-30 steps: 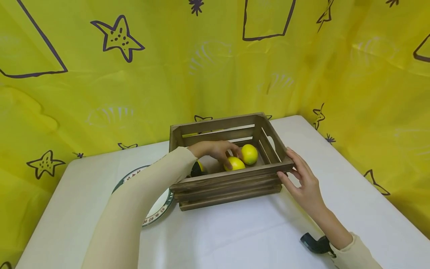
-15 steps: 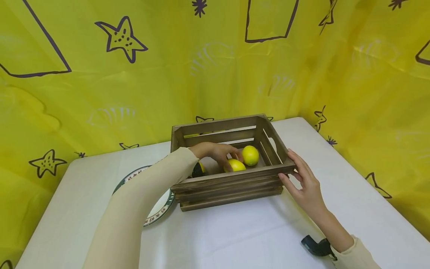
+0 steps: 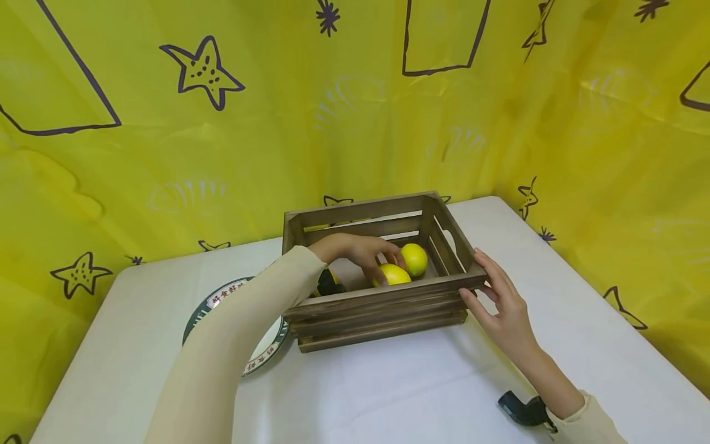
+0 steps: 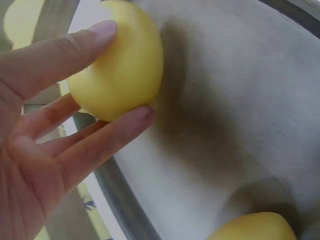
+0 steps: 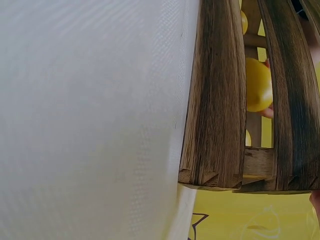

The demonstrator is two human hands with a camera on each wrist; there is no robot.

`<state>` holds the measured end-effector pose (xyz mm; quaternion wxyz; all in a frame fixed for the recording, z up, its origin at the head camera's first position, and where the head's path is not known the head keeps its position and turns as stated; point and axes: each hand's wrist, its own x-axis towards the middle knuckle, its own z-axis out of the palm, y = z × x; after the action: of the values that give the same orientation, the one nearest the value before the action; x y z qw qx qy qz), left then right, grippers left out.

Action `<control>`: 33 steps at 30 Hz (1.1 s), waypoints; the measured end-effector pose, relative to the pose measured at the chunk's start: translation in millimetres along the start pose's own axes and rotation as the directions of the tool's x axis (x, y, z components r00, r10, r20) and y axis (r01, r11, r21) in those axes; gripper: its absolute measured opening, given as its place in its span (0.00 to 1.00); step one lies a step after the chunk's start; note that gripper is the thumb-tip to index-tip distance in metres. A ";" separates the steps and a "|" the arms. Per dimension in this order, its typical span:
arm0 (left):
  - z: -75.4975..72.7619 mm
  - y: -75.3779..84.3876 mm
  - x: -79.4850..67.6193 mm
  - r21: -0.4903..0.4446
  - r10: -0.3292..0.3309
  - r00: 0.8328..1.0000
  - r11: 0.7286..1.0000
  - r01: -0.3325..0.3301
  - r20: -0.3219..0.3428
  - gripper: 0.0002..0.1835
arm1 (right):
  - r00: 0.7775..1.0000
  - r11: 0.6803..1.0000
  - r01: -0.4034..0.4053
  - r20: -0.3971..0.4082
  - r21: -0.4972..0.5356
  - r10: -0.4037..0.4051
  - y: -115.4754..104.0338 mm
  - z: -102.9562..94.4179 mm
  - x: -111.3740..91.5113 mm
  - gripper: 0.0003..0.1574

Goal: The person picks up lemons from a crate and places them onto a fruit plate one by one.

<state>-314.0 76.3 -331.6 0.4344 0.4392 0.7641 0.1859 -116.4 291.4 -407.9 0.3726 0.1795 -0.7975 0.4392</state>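
Observation:
A slatted wooden crate (image 3: 383, 295) stands on the table. My left hand (image 3: 367, 251) reaches inside it and holds a lemon (image 3: 394, 274) between thumb and fingers. In the left wrist view, the lemon (image 4: 122, 65) casts a shadow on the crate floor (image 4: 215, 100). A second lemon (image 3: 415, 259) lies beside it, towards the crate's right end. Part of another lemon (image 3: 315, 291) shows at the left, mostly hidden by the black wrist camera. My right hand (image 3: 503, 311) grips the crate's near right corner, thumb on the near side. Through the slats, the right wrist view shows a lemon (image 5: 257, 86).
Left of the crate, a white plate (image 3: 265, 356) with a green patterned rim lies partly under my left sleeve (image 3: 238, 333). A yellow curtain (image 3: 355, 123) hangs behind the white-covered table (image 3: 355, 394). The right wrist's black camera (image 3: 521, 408) is near the front.
The lemon in my left hand has shifted slightly right, towards the second lemon. My right hand keeps its grip on the corner, and the whole head view has moved a little.

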 end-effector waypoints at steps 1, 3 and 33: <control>-0.6 0.4 -0.6 -0.011 0.012 1.000 1.000 -0.012 -0.009 0.27 | 1.000 1.000 -0.004 0.002 -0.004 0.004 -0.5 -0.1 -0.2 0.46; -1.6 1.5 -2.0 -0.027 0.033 0.999 0.999 -0.033 -0.025 0.27 | 1.000 1.000 -0.017 0.009 -0.008 0.017 -0.7 -0.2 -0.5 0.47; -3.4 6.0 -5.6 -0.137 0.226 0.954 0.957 -0.255 -0.196 0.30 | 1.000 1.000 -0.003 0.014 -0.009 0.003 3.5 -1.0 -2.8 0.40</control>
<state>-312.4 75.2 -322.9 0.3724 0.4743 0.7230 0.3371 -116.3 294.0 -411.6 0.3672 0.1797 -0.8022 0.4352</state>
